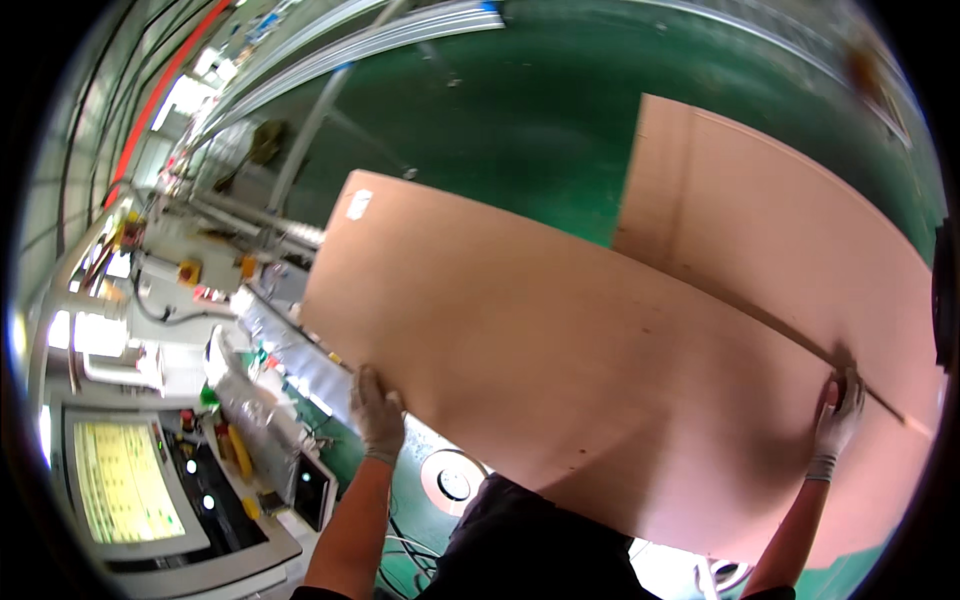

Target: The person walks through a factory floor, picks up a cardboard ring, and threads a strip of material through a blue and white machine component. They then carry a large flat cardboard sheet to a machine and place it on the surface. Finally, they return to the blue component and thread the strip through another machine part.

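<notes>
A large brown cardboard sheet (500, 310) spans the middle of the view in front of my body, with a small white label (359, 204) at its far left corner. My left hand (378, 415), in a pale glove, grips the sheet's near left edge. On the right, my gloved right hand (840, 415) is closed over the sheet's far edge, its fingertips partly hidden. A second brown sheet (770, 220) lies beyond and to the right, partly covered by the first.
At the lower left stands a machine console with a lit screen (125, 485). Metal profiles (400, 45) run along the far left over a green floor (500, 120). A round tan ring (450, 482) and cables (405, 550) are near my legs.
</notes>
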